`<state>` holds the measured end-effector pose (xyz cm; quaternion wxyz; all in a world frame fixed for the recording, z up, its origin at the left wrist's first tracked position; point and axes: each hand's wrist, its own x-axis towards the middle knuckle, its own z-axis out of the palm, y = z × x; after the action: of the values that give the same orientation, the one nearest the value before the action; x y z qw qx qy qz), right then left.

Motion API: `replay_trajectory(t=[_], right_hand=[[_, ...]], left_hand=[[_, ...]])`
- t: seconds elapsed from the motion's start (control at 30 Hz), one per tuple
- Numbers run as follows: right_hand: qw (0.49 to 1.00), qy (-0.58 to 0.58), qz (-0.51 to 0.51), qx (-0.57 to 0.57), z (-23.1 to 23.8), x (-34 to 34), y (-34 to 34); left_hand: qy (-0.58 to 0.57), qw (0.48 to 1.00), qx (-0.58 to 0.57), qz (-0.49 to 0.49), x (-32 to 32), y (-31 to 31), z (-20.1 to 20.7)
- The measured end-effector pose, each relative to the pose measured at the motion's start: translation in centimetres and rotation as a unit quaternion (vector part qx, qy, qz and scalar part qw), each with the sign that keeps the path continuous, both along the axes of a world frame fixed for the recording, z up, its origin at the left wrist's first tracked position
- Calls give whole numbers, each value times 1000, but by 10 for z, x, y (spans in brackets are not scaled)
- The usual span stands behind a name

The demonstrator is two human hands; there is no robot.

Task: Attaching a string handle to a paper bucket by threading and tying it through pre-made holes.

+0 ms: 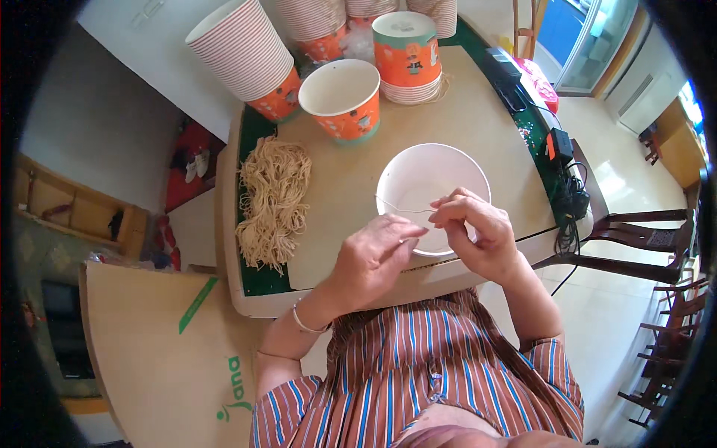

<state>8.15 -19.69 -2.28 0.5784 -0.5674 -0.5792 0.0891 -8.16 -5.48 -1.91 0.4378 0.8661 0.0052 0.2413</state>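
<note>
Above a white paper bucket (pixel 399 168) at the near edge of the table, my right hand (pixel 478 228) pinches a thin beige string (pixel 399 208) between thumb and fingertips. The string's loose end reaches left across the bucket's opening. Close beside it, my left hand (pixel 373 254) has its fingers pressed together and the thumb drawn in under them; whatever sits between them is hidden. To the left lies a tangled bundle of beige strings (pixel 274 201).
Farther back stand an orange printed paper bucket (pixel 340 101), an upside-down one (pixel 407 56) and a tall leaning stack of buckets (pixel 243 52). Black adapters and cables (pixel 571 198) run along the right edge. A wooden chair (pixel 635 235) stands right, a cardboard box (pixel 157 336) left.
</note>
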Motion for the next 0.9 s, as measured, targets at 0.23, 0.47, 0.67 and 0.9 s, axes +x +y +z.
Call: replay_trajectory(t=[0.23, 0.47, 0.67, 0.9], right_hand=[[995, -63, 53, 50, 0, -9, 6], [987, -141, 62, 44, -9, -9, 7], [985, -151, 67, 50, -5, -11, 8], [972, -222, 57, 59, -12, -22, 12]], left_hand=[[78, 979, -184, -24, 3, 6, 7], [114, 835, -531, -88, 11, 1, 4], [133, 806, -563, -126, 14, 6, 7], [82, 793, -591, -123, 19, 5, -7]])
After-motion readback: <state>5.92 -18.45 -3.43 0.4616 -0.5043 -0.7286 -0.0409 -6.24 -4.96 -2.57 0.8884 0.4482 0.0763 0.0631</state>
